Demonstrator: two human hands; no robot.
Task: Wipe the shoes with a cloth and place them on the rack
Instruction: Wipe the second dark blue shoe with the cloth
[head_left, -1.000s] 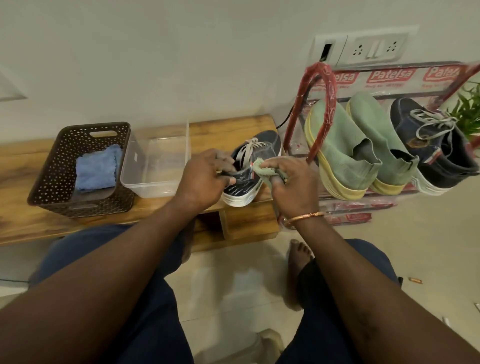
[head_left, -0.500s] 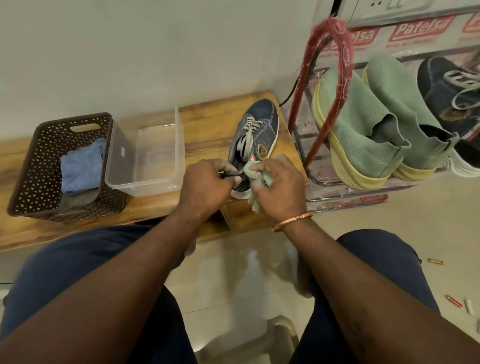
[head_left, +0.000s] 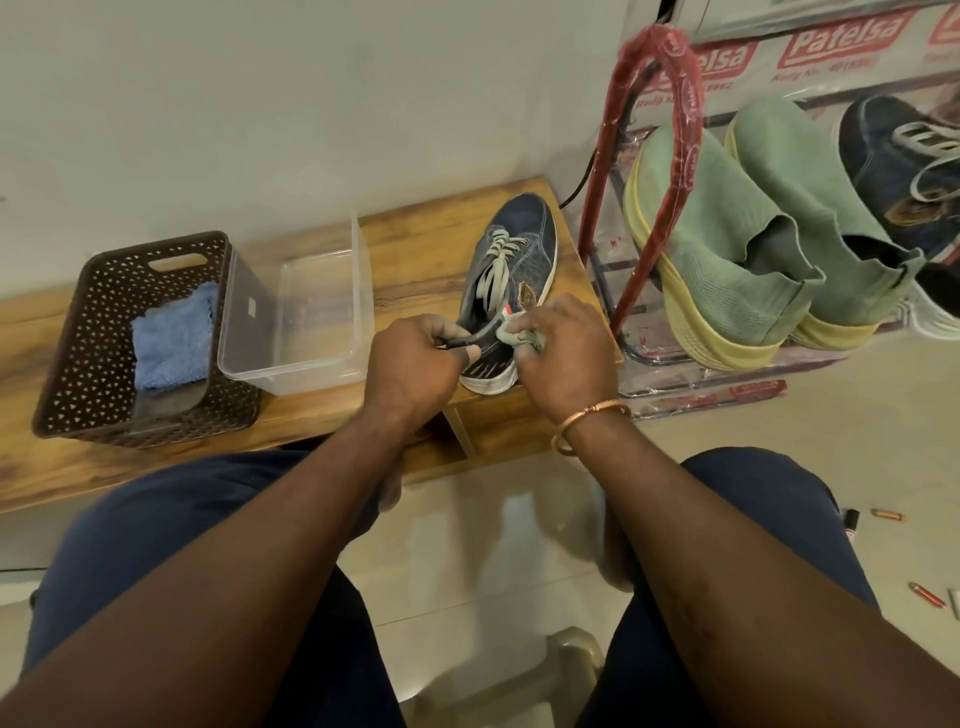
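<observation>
The left hand (head_left: 410, 358) pinches the heel collar of a dark blue lace-up sneaker with a white sole (head_left: 511, 270), while the right hand (head_left: 563, 353) clutches a crumpled pale green cloth (head_left: 519, 335) against the shoe's heel side. The sneaker rests on a low wooden bench (head_left: 426, 254), its long axis running away from the person, toe toward the wall. Just right of it stands a red-framed shoe rack (head_left: 660, 171), holding two green knit slip-on shoes with yellow soles (head_left: 727, 249).

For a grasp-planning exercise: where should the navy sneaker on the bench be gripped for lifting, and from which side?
Probably grip the navy sneaker by its heel collar, from the near side: the heel faces the person, opening up, and the left hand pinches that rim.
</observation>
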